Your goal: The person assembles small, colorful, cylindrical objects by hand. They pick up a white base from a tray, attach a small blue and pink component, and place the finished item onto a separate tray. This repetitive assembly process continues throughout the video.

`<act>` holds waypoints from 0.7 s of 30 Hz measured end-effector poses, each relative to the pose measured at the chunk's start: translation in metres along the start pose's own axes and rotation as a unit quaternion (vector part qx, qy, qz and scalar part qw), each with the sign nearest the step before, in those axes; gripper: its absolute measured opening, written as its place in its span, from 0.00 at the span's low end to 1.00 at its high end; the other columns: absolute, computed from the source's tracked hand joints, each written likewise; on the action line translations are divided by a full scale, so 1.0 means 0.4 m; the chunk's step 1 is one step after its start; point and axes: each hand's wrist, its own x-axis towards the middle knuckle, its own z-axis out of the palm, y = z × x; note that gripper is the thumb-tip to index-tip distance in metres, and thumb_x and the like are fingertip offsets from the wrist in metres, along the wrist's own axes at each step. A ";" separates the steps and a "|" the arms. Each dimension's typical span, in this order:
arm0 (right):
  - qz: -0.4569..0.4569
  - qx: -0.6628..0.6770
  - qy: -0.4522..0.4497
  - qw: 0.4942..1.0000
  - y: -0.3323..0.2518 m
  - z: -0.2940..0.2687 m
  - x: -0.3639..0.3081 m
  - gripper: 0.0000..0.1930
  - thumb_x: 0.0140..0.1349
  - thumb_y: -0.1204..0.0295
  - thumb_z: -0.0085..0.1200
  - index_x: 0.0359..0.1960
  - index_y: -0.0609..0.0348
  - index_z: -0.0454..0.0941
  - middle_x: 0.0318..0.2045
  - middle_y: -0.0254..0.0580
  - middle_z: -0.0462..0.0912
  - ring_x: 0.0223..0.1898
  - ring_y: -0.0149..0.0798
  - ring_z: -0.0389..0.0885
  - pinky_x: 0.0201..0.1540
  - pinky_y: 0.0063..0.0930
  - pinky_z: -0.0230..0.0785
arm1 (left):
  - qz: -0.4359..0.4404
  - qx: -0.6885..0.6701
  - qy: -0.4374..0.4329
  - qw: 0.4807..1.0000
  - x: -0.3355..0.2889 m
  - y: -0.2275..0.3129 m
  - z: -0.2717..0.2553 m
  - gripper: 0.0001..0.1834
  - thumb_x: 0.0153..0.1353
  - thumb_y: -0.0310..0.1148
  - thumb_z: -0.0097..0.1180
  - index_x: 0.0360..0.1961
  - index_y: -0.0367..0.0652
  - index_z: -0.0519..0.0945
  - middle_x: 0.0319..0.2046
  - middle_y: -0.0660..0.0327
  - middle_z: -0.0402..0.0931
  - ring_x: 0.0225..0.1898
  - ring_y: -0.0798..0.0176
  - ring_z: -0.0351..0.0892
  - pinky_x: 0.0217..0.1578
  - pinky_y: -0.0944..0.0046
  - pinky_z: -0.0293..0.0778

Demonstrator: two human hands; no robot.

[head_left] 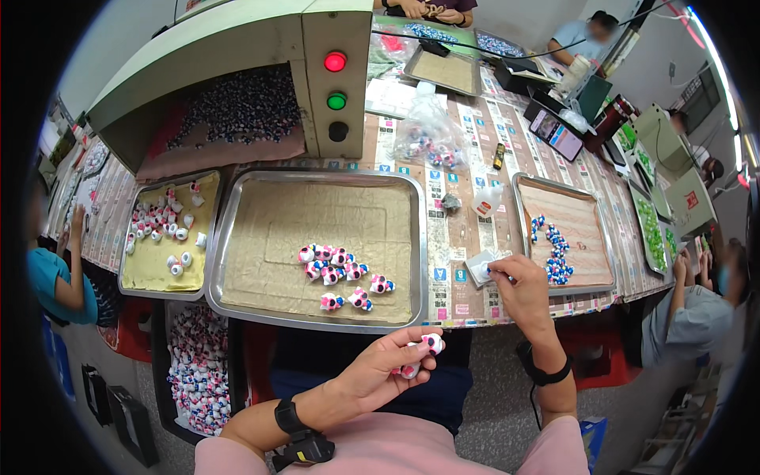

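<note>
My left hand (388,366) is closed around a small white and pink toy figurine (431,343), held just in front of the table edge. My right hand (521,291) pinches a small blue and white piece (490,271) over a little pale square pad (477,267); the fingers partly hide the piece. To the right of that hand, similar blue and white pieces (558,257) lie grouped in a paper-lined metal tray (608,257). Several white, pink and blue figurines (332,263) sit together in the large lined metal tray (421,237) ahead of my left hand.
A smaller tray (142,289) at left carries more white figurines. Behind stands a machine (336,146) with red and green lights. A bottle (487,199), a phone (556,134) and a plastic bag (431,134) occupy the table. Below left is a bin (162,372) of figurines. Other people sit around.
</note>
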 end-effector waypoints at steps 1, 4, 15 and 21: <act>-0.003 -0.001 0.007 1.000 0.000 -0.001 -0.001 0.05 0.52 0.79 0.60 0.32 0.63 0.83 0.30 0.48 0.82 0.33 0.49 0.81 0.37 0.36 0.72 | 0.001 0.001 -0.001 1.000 0.002 -0.001 0.001 0.20 0.65 0.29 0.54 0.58 0.40 0.72 0.43 0.61 0.75 0.40 0.68 0.76 0.41 0.67 0.76; 0.008 0.025 0.017 1.000 -0.014 -0.005 -0.006 0.06 0.52 0.79 0.60 0.33 0.63 0.83 0.30 0.47 0.82 0.32 0.45 0.82 0.35 0.32 0.73 | 0.005 0.010 0.001 1.000 0.009 -0.004 -0.002 0.20 0.65 0.28 0.55 0.58 0.40 0.72 0.43 0.61 0.75 0.40 0.69 0.76 0.40 0.68 0.76; 0.058 0.339 -0.082 0.935 -0.174 -0.050 -0.119 0.09 0.54 0.80 0.63 0.38 0.62 0.84 0.35 0.41 0.84 0.32 0.28 0.80 0.34 0.19 0.72 | 0.033 0.044 0.025 0.998 0.024 -0.007 0.004 0.20 0.64 0.26 0.56 0.57 0.44 0.73 0.41 0.63 0.76 0.37 0.71 0.76 0.39 0.70 0.75; 0.067 0.358 -0.098 0.926 -0.183 -0.036 -0.138 0.09 0.54 0.80 0.63 0.39 0.62 0.84 0.34 0.42 0.83 0.31 0.27 0.81 0.33 0.18 0.73 | 0.034 0.048 0.018 0.998 0.027 -0.011 0.005 0.19 0.64 0.25 0.56 0.56 0.44 0.74 0.39 0.63 0.77 0.36 0.72 0.76 0.37 0.71 0.75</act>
